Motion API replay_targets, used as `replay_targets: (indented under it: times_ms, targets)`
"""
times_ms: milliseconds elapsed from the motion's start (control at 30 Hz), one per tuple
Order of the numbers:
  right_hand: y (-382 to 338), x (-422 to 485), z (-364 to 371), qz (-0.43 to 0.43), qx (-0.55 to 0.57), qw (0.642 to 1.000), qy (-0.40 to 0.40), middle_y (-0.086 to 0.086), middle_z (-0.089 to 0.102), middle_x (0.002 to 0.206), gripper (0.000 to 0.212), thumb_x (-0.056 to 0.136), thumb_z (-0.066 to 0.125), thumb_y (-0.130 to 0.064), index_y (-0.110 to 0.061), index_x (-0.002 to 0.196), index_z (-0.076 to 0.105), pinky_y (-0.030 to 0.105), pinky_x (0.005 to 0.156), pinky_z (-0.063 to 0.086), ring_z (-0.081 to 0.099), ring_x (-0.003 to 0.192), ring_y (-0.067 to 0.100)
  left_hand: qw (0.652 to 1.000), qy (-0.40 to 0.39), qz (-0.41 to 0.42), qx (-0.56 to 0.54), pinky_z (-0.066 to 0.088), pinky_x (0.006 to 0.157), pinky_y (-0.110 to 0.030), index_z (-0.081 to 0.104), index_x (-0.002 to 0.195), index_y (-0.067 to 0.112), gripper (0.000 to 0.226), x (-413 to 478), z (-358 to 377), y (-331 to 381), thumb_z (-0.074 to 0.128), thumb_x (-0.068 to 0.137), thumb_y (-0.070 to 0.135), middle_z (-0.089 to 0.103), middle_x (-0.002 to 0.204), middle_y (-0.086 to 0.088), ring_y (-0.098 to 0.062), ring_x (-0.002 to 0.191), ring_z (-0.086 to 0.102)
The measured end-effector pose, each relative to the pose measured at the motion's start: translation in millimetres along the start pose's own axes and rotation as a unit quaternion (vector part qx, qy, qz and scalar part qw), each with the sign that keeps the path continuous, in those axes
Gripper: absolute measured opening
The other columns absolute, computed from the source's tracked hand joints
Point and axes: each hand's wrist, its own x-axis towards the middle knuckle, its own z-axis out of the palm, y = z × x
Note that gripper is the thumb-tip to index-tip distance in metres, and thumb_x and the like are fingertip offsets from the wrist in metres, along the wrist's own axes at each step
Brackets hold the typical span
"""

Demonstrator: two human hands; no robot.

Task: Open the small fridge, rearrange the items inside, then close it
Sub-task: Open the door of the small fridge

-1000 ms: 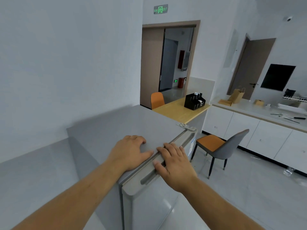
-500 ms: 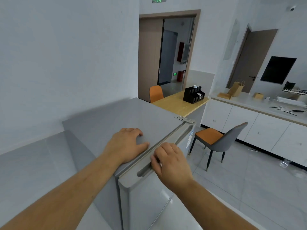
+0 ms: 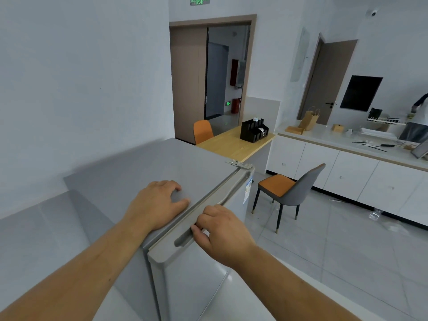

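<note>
A small grey fridge (image 3: 143,172) stands in front of me against the white wall, seen from above. My left hand (image 3: 157,205) lies flat on its top near the front edge, fingers apart. My right hand (image 3: 222,230) curls its fingers into the recessed handle (image 3: 183,239) along the top of the fridge door (image 3: 192,283). A thin gap shows between the door's top edge and the fridge body. The inside of the fridge is hidden.
A grey chair with an orange seat (image 3: 289,191) stands just right of the fridge. Behind the fridge is a wooden table (image 3: 231,144) with a black organiser (image 3: 253,130). White cabinets (image 3: 347,172) run along the right wall, where a person (image 3: 416,121) stands.
My right hand has slid from lying over the door's top edge to hooking its fingers into the handle recess. A thin gap now shows at the door's top. My left hand stays put.
</note>
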Motion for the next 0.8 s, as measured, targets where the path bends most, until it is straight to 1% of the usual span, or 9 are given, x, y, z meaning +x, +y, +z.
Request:
replay_targets:
  times_ms: [200, 333, 467, 533, 633, 700, 733, 767, 800]
  targets:
    - [-1.1, 2.2, -1.3, -0.005, -0.002, 1.0, 0.001, -0.002, 0.055, 0.076, 0.033, 0.103, 0.05, -0.036, -0.016, 0.083, 0.068, 0.033, 0.074, 0.045, 0.046, 0.073, 0.015, 1.0, 0.001, 0.006, 0.005, 0.049, 0.1, -0.04, 0.057, 0.129, 0.036, 0.059, -1.1, -1.4, 0.2, 0.046, 0.087, 0.076, 0.063, 0.135, 0.009, -0.014, 0.122, 0.053]
    - [-1.8, 3.1, -1.8, -0.005, -0.004, 1.0, -0.008, -0.002, 0.054, 0.075, 0.031, 0.103, 0.049, -0.032, -0.016, 0.082, 0.065, 0.031, 0.073, 0.043, 0.044, 0.072, 0.014, 1.0, -0.002, 0.003, -0.001, 0.05, 0.099, -0.039, 0.057, 0.129, 0.038, 0.059, -1.5, -1.2, -0.5, 0.046, 0.086, 0.077, 0.062, 0.135, 0.01, -0.013, 0.122, 0.053]
    - [2.3, -4.4, -4.3, -0.005, 0.003, 1.0, 0.017, -0.001, 0.05, 0.068, 0.029, 0.097, 0.057, -0.023, -0.013, 0.069, 0.058, 0.034, 0.068, 0.043, 0.042, 0.068, 0.016, 1.0, -0.001, -0.001, -0.003, 0.047, 0.098, -0.037, 0.057, 0.127, 0.039, 0.057, -0.4, -0.6, -0.4, 0.048, 0.085, 0.076, 0.061, 0.137, 0.012, -0.013, 0.125, 0.05]
    - [6.6, -12.1, -8.1, -0.002, 0.01, 1.0, 0.027, -0.001, 0.05, 0.068, 0.029, 0.095, 0.059, -0.022, -0.013, 0.068, 0.057, 0.034, 0.066, 0.043, 0.042, 0.068, 0.015, 1.0, 0.001, -0.001, 0.0, 0.045, 0.097, -0.037, 0.057, 0.125, 0.04, 0.056, 1.1, -0.3, 0.2, 0.048, 0.084, 0.076, 0.061, 0.137, 0.012, -0.013, 0.125, 0.049]
    - [8.0, -14.2, -16.5, 0.044, 0.029, 0.998, 0.034, -0.007, 0.051, 0.077, 0.024, 0.096, 0.058, -0.03, -0.019, 0.076, 0.057, 0.032, 0.067, 0.046, 0.045, 0.074, 0.01, 1.0, 0.0, 0.0, 0.007, 0.047, 0.098, -0.039, 0.057, 0.124, 0.04, 0.056, 3.1, 0.3, 0.3, 0.047, 0.083, 0.077, 0.061, 0.136, 0.011, -0.015, 0.125, 0.05]
    - [4.8, -6.0, -22.0, 0.096, 0.047, 0.993, 0.042, -0.011, 0.051, 0.085, 0.018, 0.096, 0.055, -0.041, -0.025, 0.088, 0.058, 0.026, 0.067, 0.046, 0.047, 0.081, 0.007, 1.0, -0.002, -0.001, 0.008, 0.047, 0.098, -0.04, 0.057, 0.124, 0.039, 0.057, 3.3, 1.0, -0.2, 0.046, 0.083, 0.077, 0.061, 0.137, 0.009, -0.016, 0.125, 0.05]
    - [2.8, 0.5, -23.8, 0.124, 0.048, 0.991, 0.033, -0.012, 0.052, 0.09, 0.023, 0.095, 0.053, -0.048, -0.026, 0.095, 0.059, 0.024, 0.069, 0.045, 0.048, 0.085, 0.006, 1.0, -0.002, -0.001, 0.008, 0.047, 0.099, -0.04, 0.057, 0.124, 0.039, 0.057, 3.4, 1.4, -0.6, 0.046, 0.084, 0.077, 0.061, 0.137, 0.009, -0.016, 0.126, 0.049]
    - [0.3, 7.7, -25.3, 0.153, 0.044, 0.987, 0.014, -0.011, 0.052, 0.094, 0.031, 0.094, 0.051, -0.054, -0.026, 0.102, 0.06, 0.026, 0.072, 0.046, 0.048, 0.091, 0.008, 1.0, -0.001, -0.001, 0.008, 0.047, 0.099, -0.041, 0.057, 0.124, 0.038, 0.056, 3.5, 1.8, -0.9, 0.046, 0.084, 0.076, 0.061, 0.137, 0.009, -0.017, 0.127, 0.049]
    - [-2.5, 15.1, -26.0, 0.182, 0.035, 0.983, -0.011, -0.008, 0.053, 0.099, 0.04, 0.092, 0.049, -0.059, -0.025, 0.108, 0.06, 0.03, 0.075, 0.048, 0.049, 0.096, 0.012, 1.0, 0.0, -0.001, 0.008, 0.046, 0.099, -0.041, 0.057, 0.123, 0.038, 0.056, 3.5, 2.2, -1.0, 0.046, 0.084, 0.076, 0.061, 0.137, 0.008, -0.017, 0.126, 0.049]
